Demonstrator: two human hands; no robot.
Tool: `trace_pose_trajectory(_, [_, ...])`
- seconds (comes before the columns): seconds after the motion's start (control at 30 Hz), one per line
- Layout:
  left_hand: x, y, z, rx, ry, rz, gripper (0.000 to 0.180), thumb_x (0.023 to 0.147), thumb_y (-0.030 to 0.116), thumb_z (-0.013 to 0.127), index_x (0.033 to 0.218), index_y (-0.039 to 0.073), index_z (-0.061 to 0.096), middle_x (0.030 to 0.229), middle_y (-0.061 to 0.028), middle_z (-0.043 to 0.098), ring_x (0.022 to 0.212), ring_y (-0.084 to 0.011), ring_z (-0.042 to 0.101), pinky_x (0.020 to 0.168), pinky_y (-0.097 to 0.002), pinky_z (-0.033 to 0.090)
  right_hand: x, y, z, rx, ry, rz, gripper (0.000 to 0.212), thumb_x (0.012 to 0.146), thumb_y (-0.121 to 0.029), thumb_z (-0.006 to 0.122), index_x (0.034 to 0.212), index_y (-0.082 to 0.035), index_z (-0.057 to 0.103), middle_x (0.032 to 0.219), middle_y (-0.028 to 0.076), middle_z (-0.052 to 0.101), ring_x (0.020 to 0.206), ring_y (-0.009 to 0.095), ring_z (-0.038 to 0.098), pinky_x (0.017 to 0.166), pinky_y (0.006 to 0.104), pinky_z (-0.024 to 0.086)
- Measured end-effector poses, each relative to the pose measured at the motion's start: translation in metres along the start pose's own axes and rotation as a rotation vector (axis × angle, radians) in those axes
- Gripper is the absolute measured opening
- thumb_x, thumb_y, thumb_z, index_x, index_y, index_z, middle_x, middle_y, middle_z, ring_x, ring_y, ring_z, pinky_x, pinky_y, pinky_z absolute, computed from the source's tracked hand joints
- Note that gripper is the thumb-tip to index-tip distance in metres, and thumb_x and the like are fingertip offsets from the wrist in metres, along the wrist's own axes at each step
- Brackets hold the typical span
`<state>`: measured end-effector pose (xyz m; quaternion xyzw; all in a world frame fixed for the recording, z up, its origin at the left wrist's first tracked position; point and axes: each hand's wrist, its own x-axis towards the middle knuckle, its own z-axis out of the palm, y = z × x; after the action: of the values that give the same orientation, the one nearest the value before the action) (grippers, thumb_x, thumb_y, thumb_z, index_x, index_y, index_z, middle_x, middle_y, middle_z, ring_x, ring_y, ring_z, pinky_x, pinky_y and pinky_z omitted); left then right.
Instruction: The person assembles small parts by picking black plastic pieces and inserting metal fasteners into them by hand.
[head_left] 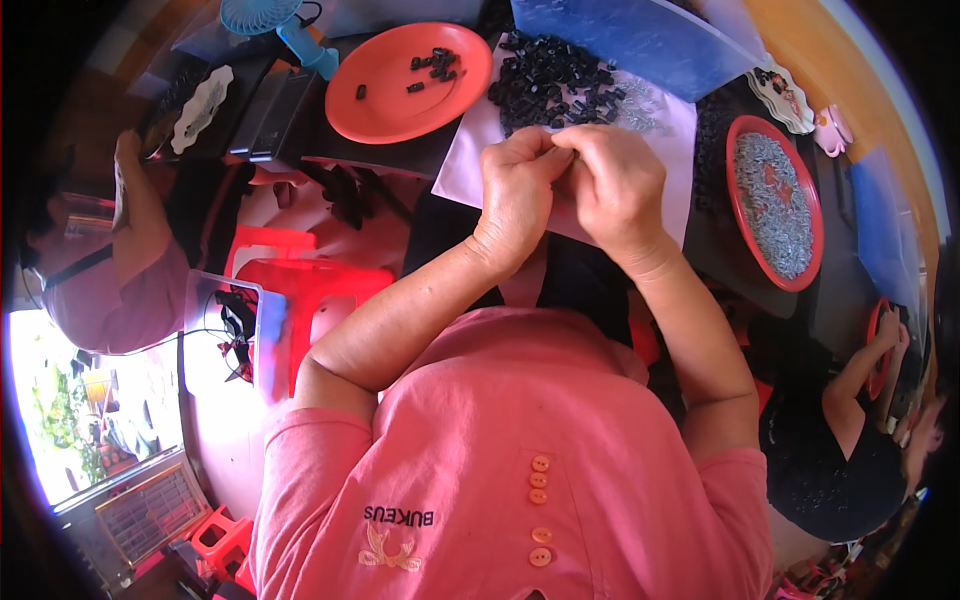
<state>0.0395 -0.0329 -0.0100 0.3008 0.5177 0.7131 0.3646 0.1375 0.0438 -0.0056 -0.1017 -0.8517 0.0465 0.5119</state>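
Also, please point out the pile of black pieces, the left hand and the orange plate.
Pile of black pieces point(545, 78): head view, its middle.
Left hand point(517, 190): head view, thumb side.
Orange plate point(390, 103): head view, bare surface.

This looks like a small workshop for handwork — black parts point(550, 80) lie heaped on a pale cloth point(675, 170), and a red dish point(795, 285) is full of small metal pieces point(780, 230). Red plastic stools point(315, 280) stand about, with one person point(120, 295) at the left and another person point(835, 465) at the right.
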Motion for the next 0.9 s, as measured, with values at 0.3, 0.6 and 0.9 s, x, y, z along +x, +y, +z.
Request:
trace_pose_trajectory(0.3, [-0.001, 0.001, -0.003, -0.021, -0.066, -0.105, 0.01, 0.092, 0.005, 0.058, 0.086, -0.002, 0.063, 0.066, -0.0065, 0.061, 0.052, -0.0127, 0.057, 0.04, -0.0242, 0.042, 0.015, 0.015, -0.014, 0.339, -0.185, 0.227, 0.03, 0.074, 0.014, 0.049, 0.094, -0.004, 0.064, 0.081, 0.011, 0.069, 0.076, 0.025, 0.07, 0.067, 0.0318, 0.055])
trace_pose_trajectory(0.6, [-0.004, 0.001, -0.005, 0.018, -0.086, -0.08, 0.012, 0.091, 0.008, 0.061, 0.085, -0.002, 0.062, 0.065, -0.0057, 0.061, 0.052, -0.0112, 0.057, 0.04, -0.0233, 0.04, 0.036, 0.014, -0.025, 0.366, -0.405, 0.282, 0.023, 0.075, 0.011, 0.051, 0.088, -0.004, 0.062, 0.074, 0.01, 0.067, 0.07, 0.022, 0.068, 0.062, 0.0299, 0.052])
trace_pose_trajectory(0.9, [-0.004, -0.004, -0.005, -0.02, -0.078, -0.041, 0.01, 0.089, 0.007, 0.061, 0.085, -0.003, 0.062, 0.064, -0.0061, 0.06, 0.052, -0.0114, 0.057, 0.04, -0.0236, 0.04, 0.028, 0.015, -0.019, 0.192, -0.325, -0.026, 0.026, 0.073, 0.011, 0.053, 0.092, -0.006, 0.056, 0.077, 0.008, 0.065, 0.066, 0.026, 0.066, 0.058, 0.0333, 0.051])
